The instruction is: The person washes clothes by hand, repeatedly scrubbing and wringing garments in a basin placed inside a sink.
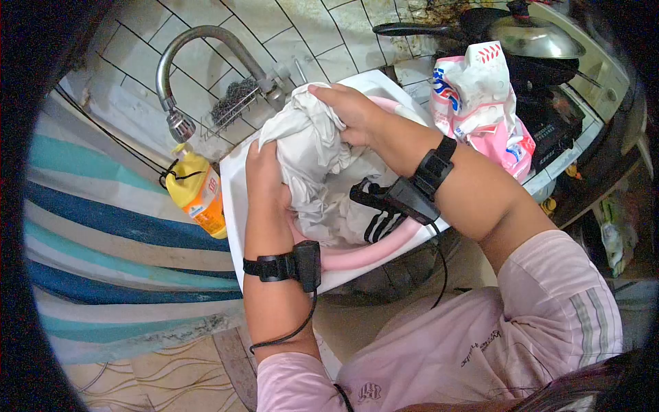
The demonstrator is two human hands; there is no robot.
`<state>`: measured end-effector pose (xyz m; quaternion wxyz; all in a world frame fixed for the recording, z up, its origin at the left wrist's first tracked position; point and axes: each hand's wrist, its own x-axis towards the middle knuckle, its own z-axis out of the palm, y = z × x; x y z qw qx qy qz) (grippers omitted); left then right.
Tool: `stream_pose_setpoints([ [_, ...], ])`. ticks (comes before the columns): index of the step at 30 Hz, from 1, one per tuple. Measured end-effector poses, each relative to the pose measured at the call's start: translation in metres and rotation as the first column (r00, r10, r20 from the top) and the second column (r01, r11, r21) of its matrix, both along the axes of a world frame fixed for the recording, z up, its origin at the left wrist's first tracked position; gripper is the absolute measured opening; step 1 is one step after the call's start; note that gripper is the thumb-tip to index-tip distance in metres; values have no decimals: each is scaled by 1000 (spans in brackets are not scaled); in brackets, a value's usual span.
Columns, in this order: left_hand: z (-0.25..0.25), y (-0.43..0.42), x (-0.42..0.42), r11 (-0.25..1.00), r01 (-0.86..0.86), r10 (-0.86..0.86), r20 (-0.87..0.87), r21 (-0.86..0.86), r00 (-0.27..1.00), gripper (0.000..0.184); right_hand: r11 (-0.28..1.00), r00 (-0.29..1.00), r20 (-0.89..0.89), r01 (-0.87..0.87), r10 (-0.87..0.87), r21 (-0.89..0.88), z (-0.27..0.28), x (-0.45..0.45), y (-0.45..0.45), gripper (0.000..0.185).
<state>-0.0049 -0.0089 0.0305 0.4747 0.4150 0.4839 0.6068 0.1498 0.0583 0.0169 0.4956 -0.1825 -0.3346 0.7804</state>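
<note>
- In the head view, the left hand [264, 168] is closing around one side of the bunched white cloth [309, 130], its fingers partly hidden in the folds.
- The right hand [350, 113] is gripping the cloth's upper far side, thumb on top; the two-sided hold is probably supporting its limp bulk.
- The cloth is hanging over and into the pink basin [364, 255], which is sitting inside the white sink [235, 192], presumably so that any drips are landing there.
- Black-and-white striped fabric [384, 225] is lying in the basin beneath the right forearm; whether it is belonging to the same cloth, I cannot tell.
- The faucet [206, 33] is arching left of the cloth, its spout pointing away from the basin, seemingly leaving room for both hands.
- A yellow bottle [189, 178] is standing beside the sink's left edge, and a pink-and-white bag [477, 103] is resting on the right, both likely placed within easy reach.
</note>
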Motion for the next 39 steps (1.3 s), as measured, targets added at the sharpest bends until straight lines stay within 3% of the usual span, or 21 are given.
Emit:
stream_pose_setpoints([
  [2, -9, 9, -15, 959, 246, -186, 346, -138, 919, 34, 996, 992, 82, 94, -94, -1, -5, -4, 4, 30],
  [6, 0, -10, -1, 834, 497, -399, 360, -240, 843, 40, 997, 997, -4, 81, -81, 8, -1, -2, -2, 27],
  [8, -9, -13, 11, 868, 484, -489, -20, -109, 872, 46, 998, 994, -88, 66, -67, -17, 2, 1, -4, 18],
  [9, -10, -13, 13, 868, 485, -489, -18, -108, 872, 46, 998, 994, -86, 66, -68, -18, 3, 0, -5, 18],
  [10, -12, -13, 15, 871, 435, -491, -373, -228, 788, 46, 997, 993, -82, 79, -80, -19, 3, -1, -6, 18],
  [11, -13, -12, 16, 883, 346, -468, -669, -319, 577, 47, 996, 993, -78, 92, -94, -21, 3, -2, -6, 18],
  [15, -15, -6, 6, 931, 274, -362, -693, -240, 623, 37, 996, 992, -87, 91, -90, 16, -2, -4, -4, 19],
  [18, -17, 0, 1, 963, 228, -254, -755, -142, 605, 37, 974, 995, 68, 58, -75, 219, -4, -5, -1, 26],
  [19, -21, 3, 0, 964, 226, -250, -754, -138, 608, 37, 856, 891, 329, 115, -313, 504, -5, -8, -6, 29],
  [20, -25, 5, 0, 975, 220, -175, -698, -25, 695, 37, 664, 673, 464, 54, -576, 746, -6, -12, -11, 33],
  [21, -26, 6, 1, 976, 200, -103, -625, 88, 773, 36, 662, 674, 464, 50, -575, 748, -8, -16, -15, 33],
  [23, -27, 7, 2, 978, 199, -106, -665, 66, 739, 36, 191, 600, 266, -187, -755, 964, -14, -24, -25, 35],
  [25, -26, 6, 4, 980, 200, -125, -740, 13, 661, 36, 285, 599, 366, -230, -712, 930, -8, -23, -34, 33],
  [27, -23, 3, 6, 980, 194, -146, -803, -38, 578, 36, 595, 447, 600, -170, -664, 785, -5, -22, -25, 32],
  [30, -12, -1, 9, 975, 202, -198, -796, -97, 573, 46, 670, 353, 646, -68, -677, 739, -6, -13, -11, 30],
  [31, -13, 0, 8, 975, 202, -197, -796, -96, 572, 46, 669, 353, 644, -67, -678, 741, -11, -14, -10, 30],
  [33, -12, 0, 8, 986, 164, -105, -848, -22, 519, 41, 437, 323, 459, -143, -828, 888, -13, -17, -12, 30],
  [34, -8, -3, 9, 986, 163, -104, -848, -21, 520, 41, 436, 323, 459, -144, -828, 888, -12, -19, -18, 30],
  [36, -1, -8, 10, 989, 139, -77, -626, 52, 776, 43, 414, 400, 462, -205, -792, 887, -9, -25, -36, 30],
  [37, -14, 6, 0, 989, 135, -73, -622, 53, 779, 43, 412, 402, 463, -211, -790, 886, -4, -24, -42, 30],
  [39, -29, 29, -17, 968, 222, 6, -895, 118, 446, 43, 225, 534, 402, -367, -744, 903, 3, -21, -50, 29],
])
